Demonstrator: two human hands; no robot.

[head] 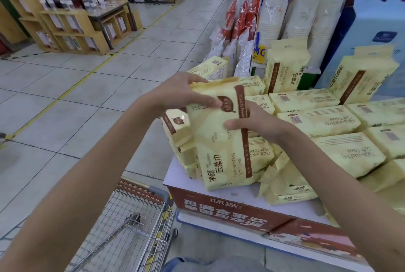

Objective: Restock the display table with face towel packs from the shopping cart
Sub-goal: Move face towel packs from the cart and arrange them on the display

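Both my hands hold one yellow face towel pack [217, 140] with a brown stripe, standing on end at the near left corner of the display table [241, 195]. My left hand [182, 92] grips its top edge. My right hand [254, 122] grips its right side, thumb on the front. Several more yellow packs [341, 118] lie flat in rows or stand upright on the table. The wire shopping cart [131, 228] is at lower left beside the table; the visible part of its basket holds nothing.
Bagged paper cups [306, 8] and blue tissue packs [377, 37] stand behind the towel packs. Wooden display shelves [72, 28] line the far left across a tiled aisle [109, 96]. The table's red front banner [230, 212] faces me.
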